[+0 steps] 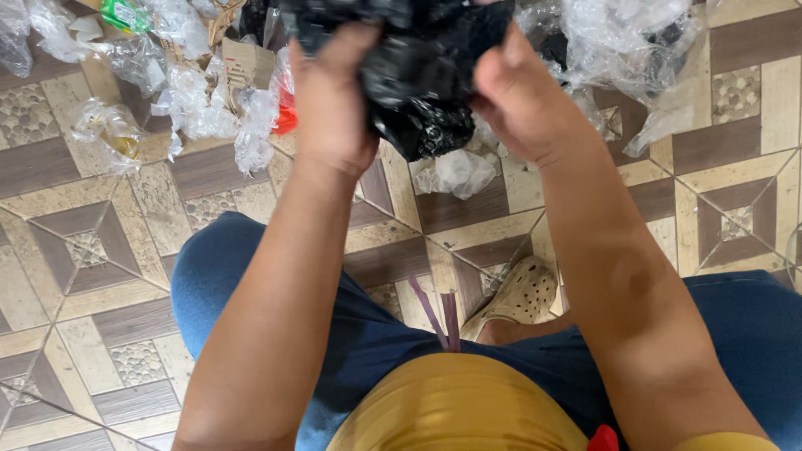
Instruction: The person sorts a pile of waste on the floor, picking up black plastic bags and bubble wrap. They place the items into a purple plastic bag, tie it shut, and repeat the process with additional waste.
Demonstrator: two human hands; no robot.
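Both hands gripping black plastic bag, top centre of frame, above patterned tile floor.

Left hand [334, 108] closed on left side of black plastic bag [422, 79], thumb pressed into crinkled plastic; right hand [522, 100] closed on right side, thumb on top. Bag bunched, glossy, lower end hanging between hands; contents hidden, cannot tell whether full or empty. Seated, blue trousers [368, 342], yellow top [455, 409] at bottom centre, beige perforated clog [518, 296] just right of centre. Tile floor [100, 276] brown and cream. Heap of clear plastic wrappers [196, 96] upper left, mixed with torn cardboard piece [246, 63], something red [286, 117], green packet [125, 12] at top edge. More clear plastic film [635, 42] upper right. Small crumpled white bag [459, 173] on floor just below black bag.
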